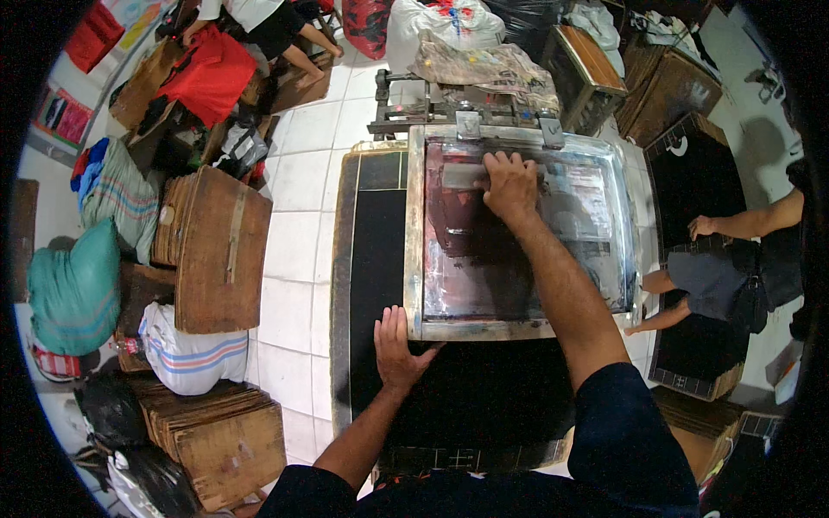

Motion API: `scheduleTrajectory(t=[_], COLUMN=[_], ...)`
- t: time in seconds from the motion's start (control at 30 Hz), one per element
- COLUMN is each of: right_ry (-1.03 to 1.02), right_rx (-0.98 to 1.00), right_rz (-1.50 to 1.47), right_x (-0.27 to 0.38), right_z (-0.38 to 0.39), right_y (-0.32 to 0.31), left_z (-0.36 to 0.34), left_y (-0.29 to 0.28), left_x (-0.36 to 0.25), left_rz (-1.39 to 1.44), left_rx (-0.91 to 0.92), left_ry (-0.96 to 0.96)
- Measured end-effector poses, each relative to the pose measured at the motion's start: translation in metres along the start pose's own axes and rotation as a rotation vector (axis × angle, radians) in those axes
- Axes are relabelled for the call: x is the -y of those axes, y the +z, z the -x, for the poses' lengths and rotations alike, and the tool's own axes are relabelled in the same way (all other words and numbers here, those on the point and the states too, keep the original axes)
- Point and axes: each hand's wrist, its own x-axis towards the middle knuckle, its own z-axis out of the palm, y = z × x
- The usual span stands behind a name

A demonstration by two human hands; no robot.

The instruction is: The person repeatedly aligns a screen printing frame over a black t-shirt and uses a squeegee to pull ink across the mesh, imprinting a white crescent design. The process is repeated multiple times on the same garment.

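A screen-printing frame (414, 233) with a dark-streaked mesh lies over a black board (376, 259). Two metal clamps (550, 131) sit on the frame's back edge. Inside the frame, my right hand (511, 186) grips a pale squeegee (458, 175) near the back, with fingers curled over it. My left hand (395, 354) rests at the frame's lower-left corner on the black board, its fingers stretched out and its thumb by the bottom edge.
Stacked wooden boards (216, 250), sacks (73, 289) and a red cloth (203, 82) line the left, beside the tiled floor (289, 242). A co-worker's legs (298, 60) show top left. Another person (760, 224) stands at a black board (695, 345) on the right.
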Motion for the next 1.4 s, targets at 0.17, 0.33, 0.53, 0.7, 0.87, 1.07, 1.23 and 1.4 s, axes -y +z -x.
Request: scheduleTrajectory(t=[0.17, 0.33, 0.53, 0.7, 0.87, 1.07, 1.23, 1.4], right_ry=[-0.02, -0.04, -0.06, -0.013, -0.007, -0.031, -0.068, -0.005], right_rx=[0.019, -0.005, -0.026, -0.076, 0.066, 0.133, 0.145, 0.179], right_rz=[-0.012, -0.034, -0.131, -0.172, -0.205, -0.202, -0.177, -0.206], right_x=[0.017, 0.027, 0.019, 0.017, 0.008, 0.0, -0.009, -0.035], right_z=[0.066, 0.108, 0.106, 0.102, 0.06, 0.071, 0.061, -0.028], right_y=[-0.034, -0.045, -0.044, -0.055, -0.058, -0.072, -0.049, 0.0], left_z=[-0.002, -0.013, -0.016, -0.012, -0.011, -0.01, -0.009, -0.011], left_y=[-0.004, 0.002, 0.005, -0.01, -0.016, -0.01, -0.006, -0.01], left_x=[-0.004, -0.005, -0.015, -0.024, -0.025, -0.018, -0.016, -0.018], left_rz=[0.054, 0.312, 0.29, 0.762, 0.792, 0.795, 0.809, 0.741], left_rx=[0.012, 0.025, 0.041, -0.049, -0.065, -0.092, -0.078, -0.048], left_ry=[-0.016, -0.075, -0.177, -0.227, -0.209, -0.162, -0.166, -0.183])
